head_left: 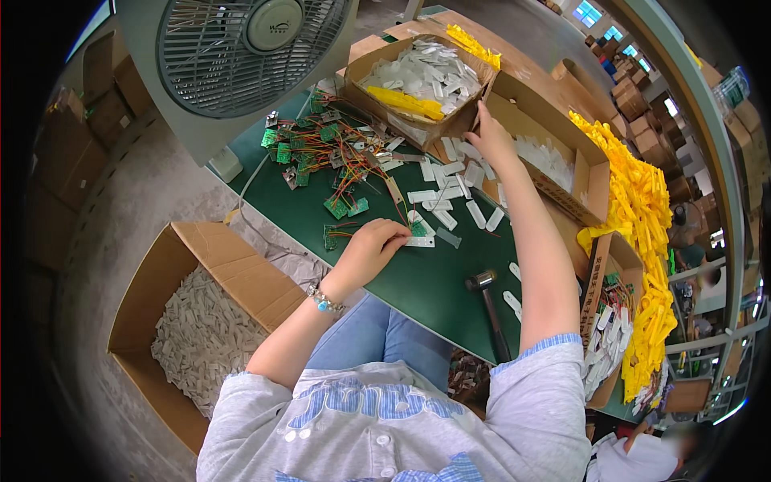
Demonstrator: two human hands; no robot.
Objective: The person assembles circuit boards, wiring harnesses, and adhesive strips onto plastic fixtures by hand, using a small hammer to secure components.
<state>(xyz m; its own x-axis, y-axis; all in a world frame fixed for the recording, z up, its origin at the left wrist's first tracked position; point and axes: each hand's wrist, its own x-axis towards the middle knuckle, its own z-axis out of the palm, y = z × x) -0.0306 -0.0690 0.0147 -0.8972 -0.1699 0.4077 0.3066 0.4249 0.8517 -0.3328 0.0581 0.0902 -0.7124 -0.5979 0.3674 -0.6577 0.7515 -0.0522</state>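
My left hand [371, 247] is closed at the near edge of the green table mat, its fingertips pinching a white plastic strip [421, 241] with holes. A small green circuit board [418, 229] lies against that strip. Thin wires run by the hand to another circuit board [330, 236]. Farther off, my right hand [491, 140] is stretched out at the corner between two cardboard boxes, finger and thumb apart. Nothing is visible between them. Below it, white plastic cases [443, 194] are scattered on the mat. A pile of wired circuit boards [321, 149] lies to their left.
A fan [265, 56] stands at the far left. One box [373, 100] holds white parts in plastic; another [554, 197] holds clear pieces. A hammer [491, 313] lies near the front edge. Yellow straps [642, 217] heap at right. A carton [132, 329] of white parts stands left.
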